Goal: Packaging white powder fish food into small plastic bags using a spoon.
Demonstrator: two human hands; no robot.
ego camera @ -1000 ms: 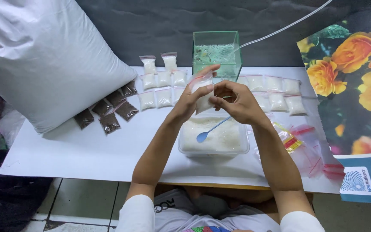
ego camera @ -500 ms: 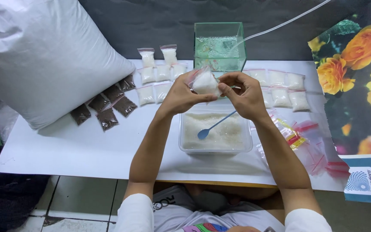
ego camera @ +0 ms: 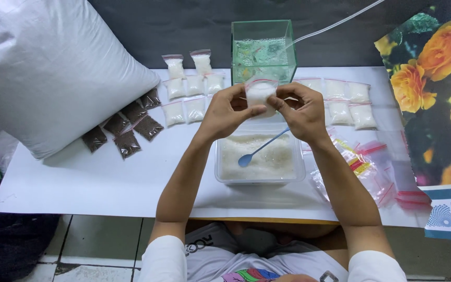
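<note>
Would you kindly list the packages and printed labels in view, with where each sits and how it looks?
Small clear bag of white grains: held by both hands.
White filled bags: rows, table's far left.
Dark-filled bags: beside the white sack.
Empty red-topped bags: right.
Blue-white label: lower right.

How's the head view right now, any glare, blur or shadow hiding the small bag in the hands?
Head view: sharp, evenly lit; the small clear zip bag of white grains reads clearly between left hand and right hand; soft shadows only; mild reflections on the green glass tank.
</note>
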